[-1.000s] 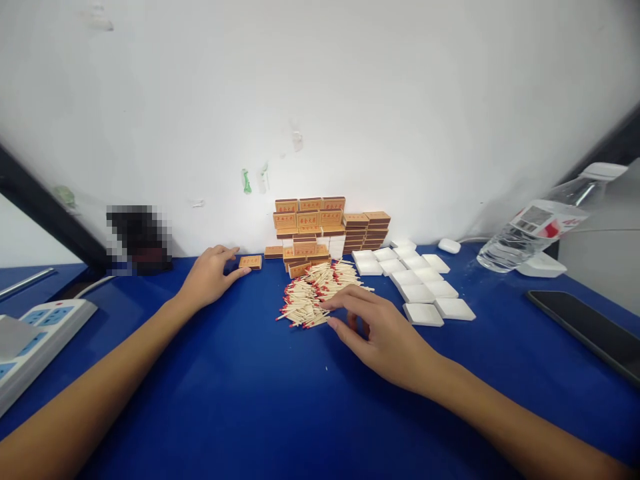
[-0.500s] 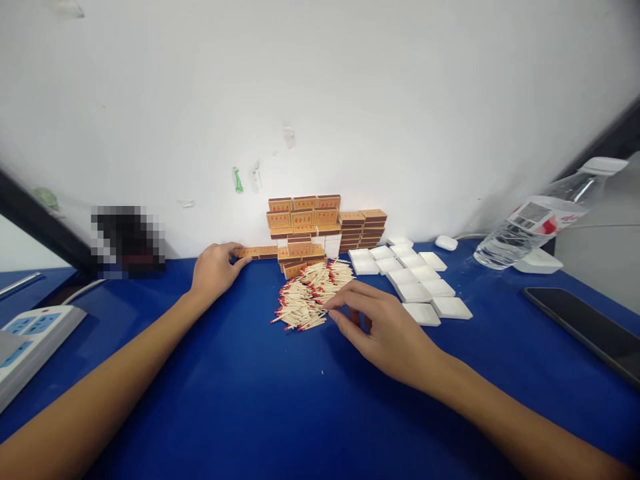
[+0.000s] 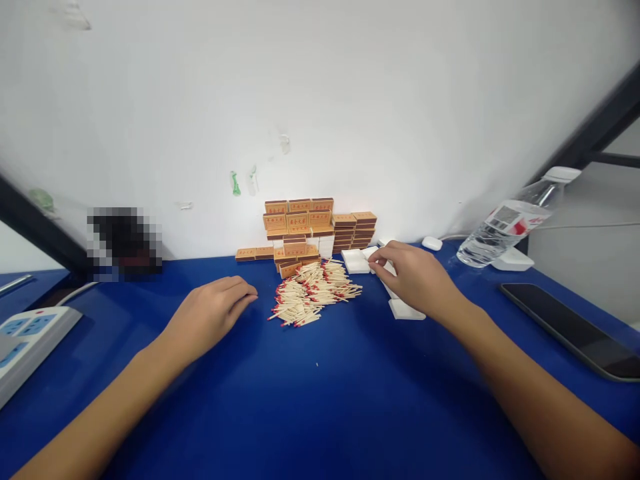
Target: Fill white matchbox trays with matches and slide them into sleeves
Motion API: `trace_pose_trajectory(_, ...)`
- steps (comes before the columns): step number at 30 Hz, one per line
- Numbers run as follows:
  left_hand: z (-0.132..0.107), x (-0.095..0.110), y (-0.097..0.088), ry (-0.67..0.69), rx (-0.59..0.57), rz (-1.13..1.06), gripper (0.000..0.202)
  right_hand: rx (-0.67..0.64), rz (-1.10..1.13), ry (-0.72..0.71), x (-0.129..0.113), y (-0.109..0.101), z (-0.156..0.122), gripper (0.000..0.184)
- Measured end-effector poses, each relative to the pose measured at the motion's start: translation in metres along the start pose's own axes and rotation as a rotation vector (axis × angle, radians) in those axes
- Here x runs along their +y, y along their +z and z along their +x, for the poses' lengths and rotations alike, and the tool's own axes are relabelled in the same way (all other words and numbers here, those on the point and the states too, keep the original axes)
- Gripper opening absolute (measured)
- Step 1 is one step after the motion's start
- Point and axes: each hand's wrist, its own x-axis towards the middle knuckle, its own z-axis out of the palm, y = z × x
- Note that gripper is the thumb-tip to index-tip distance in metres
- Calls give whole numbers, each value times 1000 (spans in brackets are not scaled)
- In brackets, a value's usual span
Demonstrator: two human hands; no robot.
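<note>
here the right hand [image 3: 417, 277] pinches a white tray [image 3: 356, 261] by its raised rim for grip, just right of the match pile [image 3: 310, 293]; the left hand [image 3: 210, 317] rests empty, fingers loosely open, on the blue surface [image 3: 320, 400].

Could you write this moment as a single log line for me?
left hand: on table beside matches | right hand: fingertips at white trays | matchboxes: stacked by wall

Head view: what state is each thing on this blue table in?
matches, loose heap, unlit.
matchboxes, mostly stacked.
white trays, lying flat, no matches inside.
water bottle, capped, tilted.
phone, screen dark.
left hand, empty, resting on the table.
right hand, fingers on the white trays; grip unclear.
</note>
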Motion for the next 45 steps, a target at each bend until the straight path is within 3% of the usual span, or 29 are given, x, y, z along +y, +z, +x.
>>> trace_pose_trajectory(6, -6, 5, 4, 126, 147, 4, 25, -127, 4, -10, 7, 15, 4, 19)
trace_pose_trajectory(13, -6, 16, 9, 167, 168, 42, 21, -166, -3, -27, 2, 32, 9, 19)
trace_pose_trajectory(16, -5, 20, 9, 172, 153, 31, 21, -161, 8, -32, 4, 30, 10, 20)
trace_pose_trajectory(19, -5, 22, 9, 171, 167, 2, 20, -133, 24, -36, 0, 13, 8, 21)
trace_pose_trajectory(21, -5, 27, 8, 156, 198, -37, 18, -141, 70, -75, -14, -3, 2, 17)
trace_pose_trajectory(24, -8, 43, 6, 129, 202, -125, 22, -294, 304, -257, -49, -23, -15, 13)
trace_pose_trajectory(26, -9, 56, 5, 135, 178, -181, 35, -416, 409, -337, -77, -26, -29, 13)
trace_pose_trajectory(29, -11, 72, 7, 159, 118, -222, 52, -463, 483, -401, -106, -16, -44, 12)
trace_pose_trajectory(32, -12, 77, 12, 140, 50, -207, 46, -389, 566, -397, -110, -2, -44, 9)
trace_pose_trajectory(37, -14, 70, 17, 105, -25, -227, 24, -162, 530, -323, -82, 9, -26, 8)
trace_pose_trajectory(41, -15, 69, 17, 145, -77, -269, 24, -130, 496, -325, -78, 17, -18, 7)
trace_pose_trajectory(45, -16, 71, 15, 227, -82, -220, 32, -153, 428, -339, -100, 17, -6, 6)
